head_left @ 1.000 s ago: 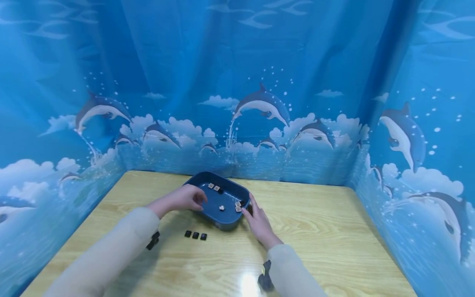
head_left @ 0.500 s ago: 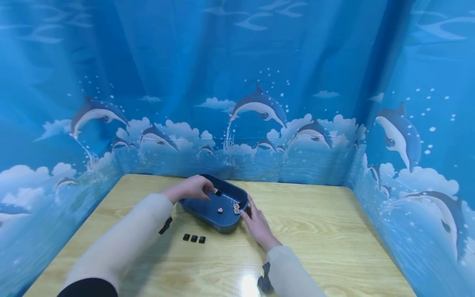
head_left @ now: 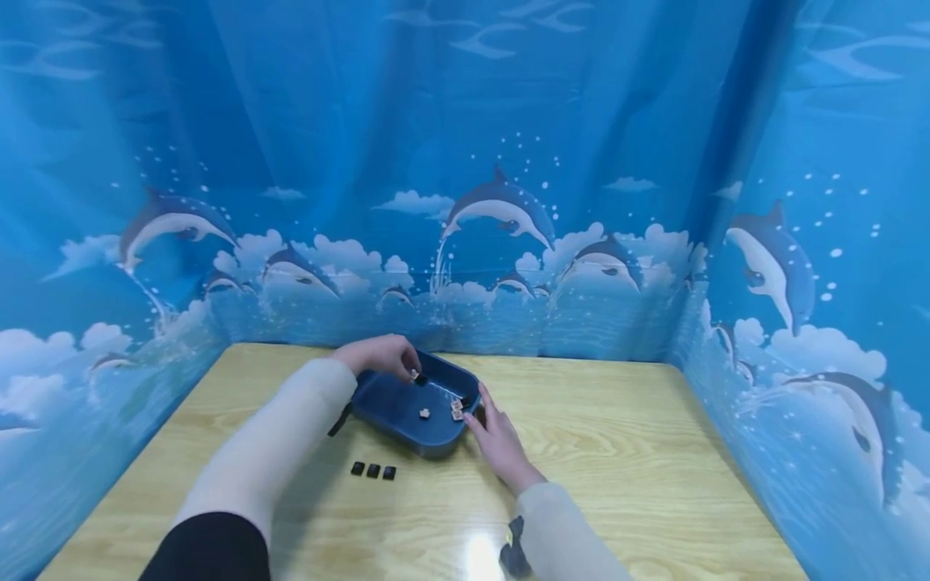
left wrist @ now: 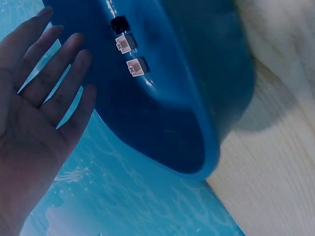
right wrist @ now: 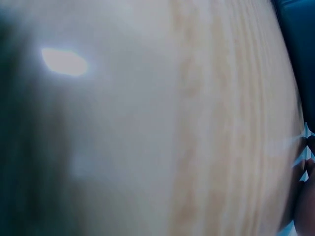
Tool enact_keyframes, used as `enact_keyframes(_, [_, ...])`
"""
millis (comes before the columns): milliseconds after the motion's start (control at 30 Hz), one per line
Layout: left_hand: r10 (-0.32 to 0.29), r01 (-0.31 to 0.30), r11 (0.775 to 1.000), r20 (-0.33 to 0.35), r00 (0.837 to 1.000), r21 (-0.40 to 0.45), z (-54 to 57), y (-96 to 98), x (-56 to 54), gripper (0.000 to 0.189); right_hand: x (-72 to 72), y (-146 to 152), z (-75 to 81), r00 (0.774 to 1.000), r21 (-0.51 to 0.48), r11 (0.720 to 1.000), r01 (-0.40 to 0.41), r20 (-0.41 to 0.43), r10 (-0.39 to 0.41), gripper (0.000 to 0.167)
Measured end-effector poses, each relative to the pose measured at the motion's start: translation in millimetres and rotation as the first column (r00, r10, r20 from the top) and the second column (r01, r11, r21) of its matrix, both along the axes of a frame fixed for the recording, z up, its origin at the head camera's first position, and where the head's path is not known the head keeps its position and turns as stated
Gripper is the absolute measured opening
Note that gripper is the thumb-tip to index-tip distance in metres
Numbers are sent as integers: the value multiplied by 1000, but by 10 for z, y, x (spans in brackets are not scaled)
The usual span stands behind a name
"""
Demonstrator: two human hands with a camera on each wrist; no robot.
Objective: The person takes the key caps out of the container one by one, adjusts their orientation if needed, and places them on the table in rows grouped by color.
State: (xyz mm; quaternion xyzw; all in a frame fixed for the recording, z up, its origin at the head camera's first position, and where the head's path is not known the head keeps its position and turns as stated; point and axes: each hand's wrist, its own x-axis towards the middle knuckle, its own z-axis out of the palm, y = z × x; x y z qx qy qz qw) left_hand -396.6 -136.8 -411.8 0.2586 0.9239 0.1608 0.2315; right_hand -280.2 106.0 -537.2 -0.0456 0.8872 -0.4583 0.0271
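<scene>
A dark blue tray lies at an angle on the table, with small square keycaps inside. My left hand reaches over its far left side, beside a pale keycap and a black keycap. In the left wrist view, the fingers are extended next to one black and two pale keycaps. Against the tray's right rim rests my right hand, thumb at the edge and straight fingers along the outer wall. More pale keycaps sit near that thumb.
Three black keycaps stand in a row on the wooden table, in front of the tray. A dolphin-printed blue curtain encloses the back and sides. A bright glare spot shows near the right forearm.
My left hand has moved forward and right, from the tray's near left edge to the keycaps at its far side. The right hand keeps its place on the rim.
</scene>
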Motion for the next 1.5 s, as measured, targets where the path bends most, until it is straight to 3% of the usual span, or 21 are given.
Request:
enact_keyframes(200, [30, -30, 1000, 76, 997, -3, -25, 72, -105, 29, -1, 6, 12, 1000, -7, 1000, 1, -6, -1, 68])
enact_keyframes(500, [10, -6, 999, 128, 992, -32, -62, 161, -237, 29, -17, -5, -20, 1000, -11, 1000, 12, -22, -12, 68])
enact_keyframes(967, [44, -29, 996, 178, 983, -81, -182, 283, -273, 34, -23, -4, -30, 1000, -4, 1000, 6, -21, -6, 68])
enact_keyframes(1300, [-26, 40, 997, 212, 977, -62, -187, 444, -233, 35, -27, -1, -27, 1000, 1, 1000, -2, -8, 2, 67])
enact_keyframes(1500, [40, -19, 994, 194, 980, -106, -216, 545, -185, 29, -30, 0, -15, 1000, 2, 1000, -6, -11, 6, 68])
